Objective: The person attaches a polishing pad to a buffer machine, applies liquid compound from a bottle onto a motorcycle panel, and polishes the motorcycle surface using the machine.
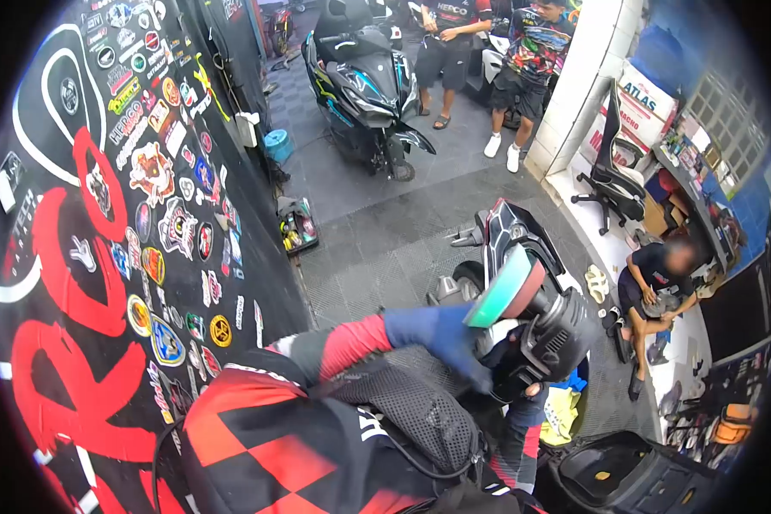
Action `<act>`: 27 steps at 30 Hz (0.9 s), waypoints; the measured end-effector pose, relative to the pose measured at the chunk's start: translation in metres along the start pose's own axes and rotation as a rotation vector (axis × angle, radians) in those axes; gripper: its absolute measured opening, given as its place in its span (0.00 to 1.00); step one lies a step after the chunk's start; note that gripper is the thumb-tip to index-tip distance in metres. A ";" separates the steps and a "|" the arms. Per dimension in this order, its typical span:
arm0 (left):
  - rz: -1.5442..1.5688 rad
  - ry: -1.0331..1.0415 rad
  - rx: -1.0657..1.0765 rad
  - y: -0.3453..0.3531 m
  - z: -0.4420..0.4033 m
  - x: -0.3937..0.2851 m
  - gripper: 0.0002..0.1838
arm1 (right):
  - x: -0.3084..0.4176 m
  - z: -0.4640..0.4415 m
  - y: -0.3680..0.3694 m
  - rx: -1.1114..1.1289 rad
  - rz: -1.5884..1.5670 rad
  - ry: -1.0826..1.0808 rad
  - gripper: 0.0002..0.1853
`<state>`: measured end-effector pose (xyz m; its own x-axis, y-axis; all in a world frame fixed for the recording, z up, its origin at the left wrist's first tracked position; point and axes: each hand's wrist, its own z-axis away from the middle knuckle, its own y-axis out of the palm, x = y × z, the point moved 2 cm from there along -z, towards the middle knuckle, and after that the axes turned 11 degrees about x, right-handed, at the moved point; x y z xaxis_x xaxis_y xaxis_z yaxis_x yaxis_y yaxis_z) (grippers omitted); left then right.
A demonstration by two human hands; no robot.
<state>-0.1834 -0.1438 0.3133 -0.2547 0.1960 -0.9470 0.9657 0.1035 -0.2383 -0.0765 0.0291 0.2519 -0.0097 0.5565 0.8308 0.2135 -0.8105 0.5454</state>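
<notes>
A dark helmet (552, 338) with a raised green-and-red tinted visor (505, 291) is in front of my chest. My left hand (467, 347), blurred and in blue covering, is against the helmet's near side below the visor; its fingers cannot be made out. My right hand (533, 391) grips the helmet's lower edge from below, mostly hidden, with a fingertip showing. Beneath the helmet lies a yellow cloth (561, 413). At the lower right is an open black case (621, 475).
A motorcycle (522, 236) stands just beyond the helmet; a black scooter (364, 81) is farther back. Two people stand at the top, and one person (660, 283) sits at the right. A stickered black wall (171, 325) runs along the left. A tool tray (298, 225) rests beside it.
</notes>
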 end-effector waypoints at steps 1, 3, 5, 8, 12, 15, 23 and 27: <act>0.056 -0.040 0.061 -0.014 0.012 0.013 0.53 | 0.005 -0.002 0.000 0.024 0.001 0.005 0.52; 0.259 0.104 -0.039 -0.041 0.034 0.018 0.57 | 0.015 -0.012 0.006 0.081 -0.013 0.021 0.54; 0.603 0.159 -0.364 -0.059 0.027 -0.016 0.62 | 0.032 -0.027 0.026 0.149 -0.045 0.089 0.57; 0.388 0.313 -0.527 -0.085 0.027 -0.014 0.63 | 0.026 -0.027 0.013 -0.006 0.243 0.100 0.60; 0.410 0.173 -0.337 -0.108 0.033 0.008 0.52 | 0.029 -0.042 0.056 -0.016 0.199 0.100 0.40; 0.399 0.091 -0.290 -0.109 0.045 0.022 0.51 | 0.019 -0.038 0.092 -0.249 0.217 0.118 0.36; 0.752 -0.216 -0.287 -0.104 0.105 0.101 0.37 | -0.051 0.014 0.114 -0.632 0.142 0.221 0.37; 1.257 -0.204 -0.055 -0.055 0.105 0.120 0.38 | -0.073 0.030 0.138 -0.631 -0.011 0.251 0.46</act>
<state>-0.2621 -0.2287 0.1903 0.8474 0.0356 -0.5297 0.5301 -0.0030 0.8479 -0.0168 -0.1181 0.2628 -0.2511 0.5677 0.7840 -0.3980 -0.7989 0.4510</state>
